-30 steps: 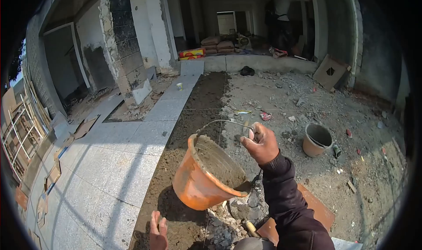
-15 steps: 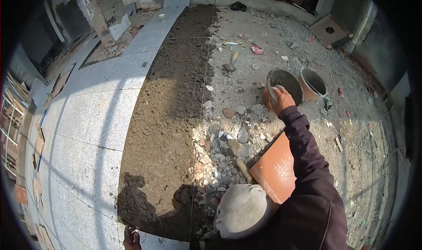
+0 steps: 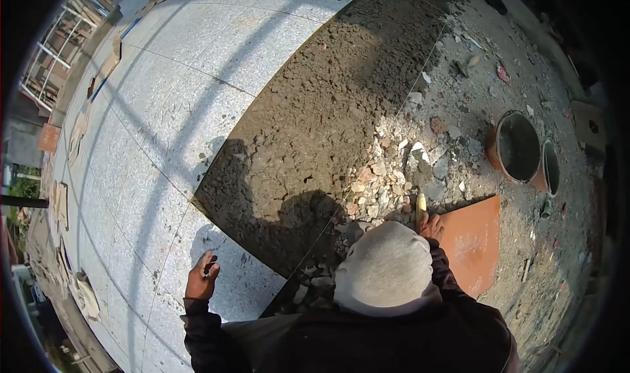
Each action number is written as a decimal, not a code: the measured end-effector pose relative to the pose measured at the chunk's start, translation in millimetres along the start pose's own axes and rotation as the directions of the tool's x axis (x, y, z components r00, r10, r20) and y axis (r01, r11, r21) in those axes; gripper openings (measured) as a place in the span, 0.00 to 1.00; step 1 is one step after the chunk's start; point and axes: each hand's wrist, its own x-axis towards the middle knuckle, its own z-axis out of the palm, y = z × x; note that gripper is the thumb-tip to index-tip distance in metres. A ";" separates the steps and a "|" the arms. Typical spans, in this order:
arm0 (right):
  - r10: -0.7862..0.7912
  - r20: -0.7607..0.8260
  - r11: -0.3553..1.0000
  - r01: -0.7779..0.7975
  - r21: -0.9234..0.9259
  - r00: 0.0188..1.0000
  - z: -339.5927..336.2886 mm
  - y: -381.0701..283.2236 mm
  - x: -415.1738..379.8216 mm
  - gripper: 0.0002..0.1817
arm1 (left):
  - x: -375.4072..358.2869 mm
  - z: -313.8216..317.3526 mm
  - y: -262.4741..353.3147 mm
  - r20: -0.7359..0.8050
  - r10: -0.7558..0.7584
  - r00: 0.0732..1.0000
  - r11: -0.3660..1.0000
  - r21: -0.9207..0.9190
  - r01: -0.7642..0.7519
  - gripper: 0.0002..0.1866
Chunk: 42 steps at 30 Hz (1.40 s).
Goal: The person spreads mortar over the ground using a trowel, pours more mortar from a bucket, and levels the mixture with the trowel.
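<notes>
My left hand (image 3: 202,280) hovers over the speckled grey slab (image 3: 239,268), its fingers loosely bent and apart, holding nothing. Beside the wooden handle (image 3: 421,206) of a tool lying on the rubble is my right hand (image 3: 431,227), near the orange tile's left edge. Its fingers look slightly apart and not wrapped round the handle; the palm is hidden. The orange tile (image 3: 471,242) lies flat to the right. Rough brown mortar (image 3: 308,124) spreads beyond the slab, with a thin string along its right side. A pale cap (image 3: 384,265) covers the view between my arms.
Two buckets stand at the right, one (image 3: 518,147) with grey contents and another (image 3: 551,168) beside it. Broken stones (image 3: 377,176) border the mortar. A small green object (image 3: 546,207) lies below the buckets. Large laid slabs (image 3: 157,110) extend along the left.
The view has turned, and my right hand has left the bucket rim and come back beside the wooden handle. My left hand is raised further into view, over the slab.
</notes>
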 end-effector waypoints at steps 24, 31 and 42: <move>-0.869 0.261 0.349 0.894 -0.279 0.421 -227.8 -212.5 -2.4 0.23 | -5.5 -167.0 -26.4 -0.392 0.213 0.895 0.971 -0.014 -0.238 0.26; -0.748 0.383 0.465 0.840 -0.282 0.542 -148.6 -285.9 78.1 0.23 | -6.8 -159.7 -31.8 -0.362 0.367 0.857 0.930 0.115 -0.350 0.24; -0.460 0.679 0.887 0.260 0.382 0.573 -227.0 -290.6 118.0 0.18 | -36.5 -166.9 -35.7 -0.427 0.327 0.843 0.942 0.074 -0.328 0.25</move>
